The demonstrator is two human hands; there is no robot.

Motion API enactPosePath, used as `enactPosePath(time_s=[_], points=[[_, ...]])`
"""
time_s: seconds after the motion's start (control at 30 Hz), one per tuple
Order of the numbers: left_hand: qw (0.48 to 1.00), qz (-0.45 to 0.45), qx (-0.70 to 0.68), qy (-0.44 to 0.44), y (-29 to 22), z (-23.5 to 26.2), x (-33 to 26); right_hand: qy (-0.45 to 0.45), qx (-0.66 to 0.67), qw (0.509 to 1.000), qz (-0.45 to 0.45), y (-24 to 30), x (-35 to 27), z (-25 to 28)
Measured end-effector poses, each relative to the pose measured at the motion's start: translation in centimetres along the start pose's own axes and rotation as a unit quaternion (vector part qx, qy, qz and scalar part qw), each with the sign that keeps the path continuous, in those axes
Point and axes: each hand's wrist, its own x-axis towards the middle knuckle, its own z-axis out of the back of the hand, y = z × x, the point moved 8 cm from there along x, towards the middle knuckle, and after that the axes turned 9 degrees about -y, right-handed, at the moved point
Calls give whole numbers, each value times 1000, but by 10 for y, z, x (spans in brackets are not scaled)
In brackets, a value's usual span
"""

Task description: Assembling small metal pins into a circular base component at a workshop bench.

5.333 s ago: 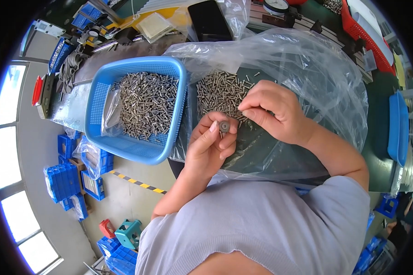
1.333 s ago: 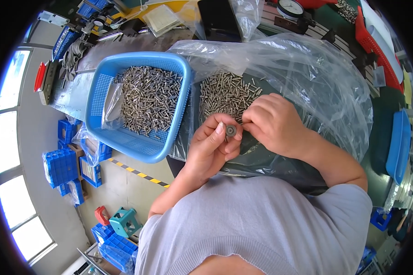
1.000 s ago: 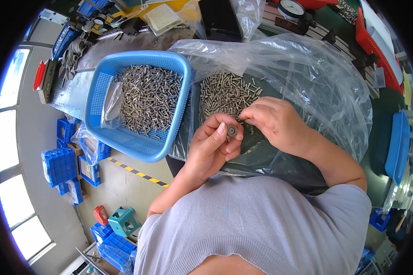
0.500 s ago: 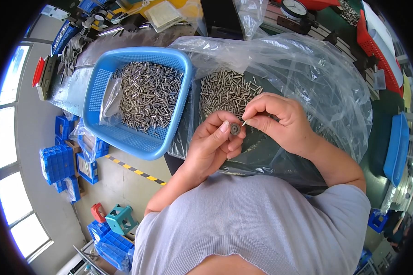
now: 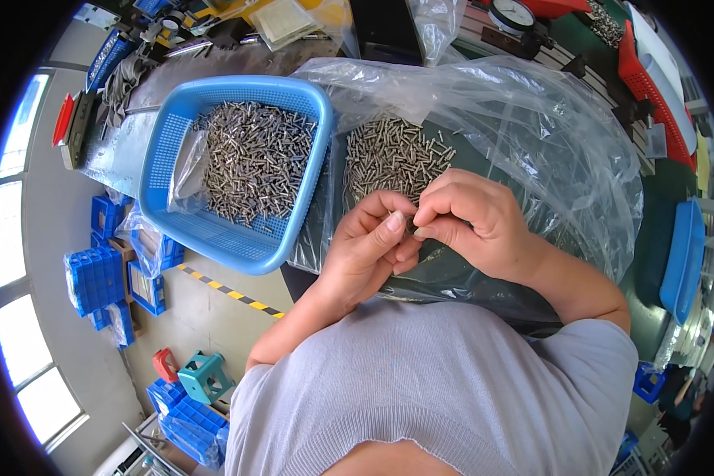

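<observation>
My left hand (image 5: 366,244) is closed, with thumb and fingers pinching a small round dark metal piece with a central hole (image 5: 409,226), now mostly hidden. Against it press the pinched fingertips of my right hand (image 5: 481,226), around a thin metal pin that they cover. Whether the pin sits in the hole cannot be made out. Just beyond my hands, a pile of small metal pins (image 5: 395,157) lies on clear plastic sheeting (image 5: 531,111). To the left stands a blue plastic basket (image 5: 323,131), holding many similar pins (image 5: 258,163) and a clear plastic bag (image 5: 188,170).
A dial gauge (image 5: 512,14) and metal fixtures stand along the back right. At the right are a red basket (image 5: 650,99) and a blue tray (image 5: 682,262). Blue crates (image 5: 97,278) and a green stool (image 5: 205,375) occupy the floor at left.
My right hand has moved slightly left and down, bringing the pin to the round piece. Both were visible before; my fingers now mostly cover them. My left hand has hardly moved.
</observation>
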Motion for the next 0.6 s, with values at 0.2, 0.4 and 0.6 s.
enactPosePath(time_s=[0.2, 0.4, 0.6], points=[[1000, 0, 5, 6, 1, 0, 1, -10, -16, 999, 40, 4, 1, 0], [1000, 2, 3, 11, 2, 1, 0, 28, 30, 999, -31, -4, -1, -4], [999, 8, -15, 32, 1, 0, -1, 50, 70, 986, -145, -20, -7, -8]])
